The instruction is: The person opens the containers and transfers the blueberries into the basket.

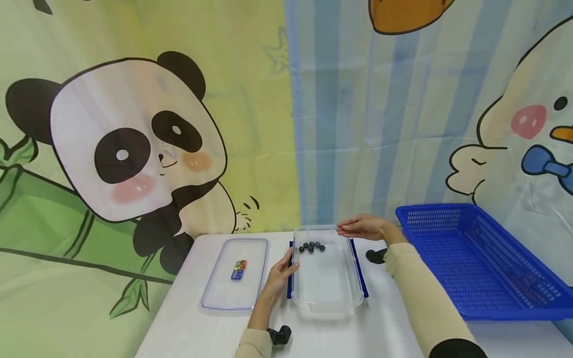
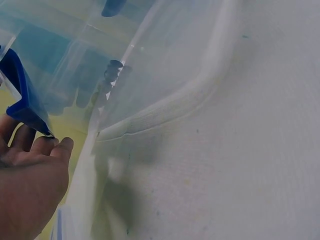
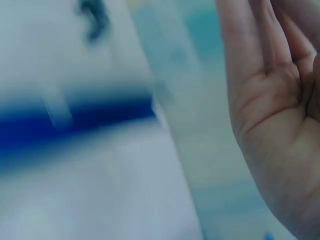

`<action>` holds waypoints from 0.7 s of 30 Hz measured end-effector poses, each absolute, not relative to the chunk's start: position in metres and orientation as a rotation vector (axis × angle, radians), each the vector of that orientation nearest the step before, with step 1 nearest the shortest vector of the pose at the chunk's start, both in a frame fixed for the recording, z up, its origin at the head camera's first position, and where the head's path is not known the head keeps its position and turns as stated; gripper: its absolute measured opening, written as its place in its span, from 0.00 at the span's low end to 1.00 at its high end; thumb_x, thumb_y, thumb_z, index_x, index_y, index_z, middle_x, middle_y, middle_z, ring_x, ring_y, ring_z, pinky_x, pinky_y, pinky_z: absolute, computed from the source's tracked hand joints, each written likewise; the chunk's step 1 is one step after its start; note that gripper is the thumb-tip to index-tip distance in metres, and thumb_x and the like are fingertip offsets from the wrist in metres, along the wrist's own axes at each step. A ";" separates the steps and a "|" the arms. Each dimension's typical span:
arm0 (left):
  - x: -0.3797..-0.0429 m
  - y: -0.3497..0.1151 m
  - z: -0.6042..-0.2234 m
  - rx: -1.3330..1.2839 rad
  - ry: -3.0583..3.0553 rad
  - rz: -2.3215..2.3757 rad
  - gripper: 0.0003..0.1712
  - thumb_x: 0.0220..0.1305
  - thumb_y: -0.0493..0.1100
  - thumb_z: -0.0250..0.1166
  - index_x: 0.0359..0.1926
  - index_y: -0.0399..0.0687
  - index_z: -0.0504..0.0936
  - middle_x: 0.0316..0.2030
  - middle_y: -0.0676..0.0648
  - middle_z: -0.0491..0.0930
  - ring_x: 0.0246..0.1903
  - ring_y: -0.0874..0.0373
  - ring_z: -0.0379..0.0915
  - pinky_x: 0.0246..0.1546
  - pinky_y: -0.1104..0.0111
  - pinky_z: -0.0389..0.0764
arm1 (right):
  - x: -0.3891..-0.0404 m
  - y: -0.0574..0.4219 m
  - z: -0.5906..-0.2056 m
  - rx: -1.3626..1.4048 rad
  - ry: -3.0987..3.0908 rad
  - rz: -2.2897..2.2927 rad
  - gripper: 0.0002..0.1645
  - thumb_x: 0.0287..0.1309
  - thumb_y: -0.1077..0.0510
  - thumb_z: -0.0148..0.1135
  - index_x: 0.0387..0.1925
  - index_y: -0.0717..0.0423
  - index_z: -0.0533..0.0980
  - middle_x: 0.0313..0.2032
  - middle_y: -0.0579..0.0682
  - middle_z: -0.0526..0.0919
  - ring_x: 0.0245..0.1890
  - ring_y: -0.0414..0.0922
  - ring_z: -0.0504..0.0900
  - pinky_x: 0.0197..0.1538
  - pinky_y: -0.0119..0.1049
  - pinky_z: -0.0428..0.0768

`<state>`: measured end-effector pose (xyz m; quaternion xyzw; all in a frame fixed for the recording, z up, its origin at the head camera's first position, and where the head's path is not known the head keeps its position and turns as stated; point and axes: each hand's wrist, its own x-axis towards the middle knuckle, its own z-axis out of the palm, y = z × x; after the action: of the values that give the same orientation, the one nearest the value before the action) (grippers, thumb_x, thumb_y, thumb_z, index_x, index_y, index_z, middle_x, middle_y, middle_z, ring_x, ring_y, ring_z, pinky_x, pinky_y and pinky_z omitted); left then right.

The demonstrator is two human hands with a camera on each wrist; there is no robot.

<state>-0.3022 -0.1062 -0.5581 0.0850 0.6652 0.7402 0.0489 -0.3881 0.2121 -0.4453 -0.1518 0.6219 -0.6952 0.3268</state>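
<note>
A clear plastic storage box [image 1: 327,283] with blue side latches [image 1: 358,268] stands on the table. Several small dark round balls [image 1: 311,247], blueberry-like, lie toward its far end. My left hand [image 1: 279,273] grips the box at its left side, thumb over the rim; the left wrist view has the fingers curled at a blue latch [image 2: 27,97]. Over the far right corner of the box, my right hand [image 1: 364,227] is held with straight fingers together, nothing in it. Its palm [image 3: 270,100] fills the right of the right wrist view, which is blurred.
A clear lid [image 1: 219,293] with a colourful label [image 1: 238,270] lies left of the box. On the right stands a blue perforated basket [image 1: 474,268]. Black wrist devices [image 1: 281,335] sit at the sleeves. A printed curtain [image 1: 250,124] hangs behind the white table [image 1: 179,318].
</note>
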 end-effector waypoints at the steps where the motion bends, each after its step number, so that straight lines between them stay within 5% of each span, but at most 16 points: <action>1: -0.302 -0.106 -0.558 0.252 2.026 2.255 0.36 0.61 0.42 0.62 0.68 0.45 0.58 0.69 0.47 0.50 0.68 0.50 0.43 0.67 0.62 0.48 | -0.390 0.196 -0.449 -0.377 1.620 -1.835 0.25 0.64 0.70 0.46 0.61 0.77 0.59 0.50 0.62 0.77 0.50 0.49 0.78 0.60 0.44 0.68; 9: -0.296 -0.107 -0.547 0.330 1.971 2.291 0.36 0.62 0.38 0.61 0.67 0.38 0.56 0.69 0.41 0.47 0.67 0.46 0.42 0.66 0.60 0.47 | -0.383 0.117 -0.475 -0.182 1.672 -1.852 0.25 0.62 0.70 0.50 0.60 0.77 0.61 0.52 0.66 0.74 0.48 0.51 0.79 0.59 0.44 0.69; 21: -0.296 -0.109 -0.552 0.310 1.996 2.258 0.41 0.58 0.45 0.65 0.67 0.40 0.57 0.68 0.41 0.49 0.67 0.46 0.43 0.66 0.60 0.48 | -0.384 0.111 -0.500 -0.002 1.910 -1.808 0.14 0.57 0.70 0.56 0.45 0.74 0.76 0.38 0.64 0.82 0.37 0.50 0.84 0.43 0.37 0.82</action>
<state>-0.2963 -0.1088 -0.5521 0.1021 0.6578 0.7442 0.0557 -0.3841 0.1113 -0.5003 -0.0009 0.7026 -0.6651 0.2531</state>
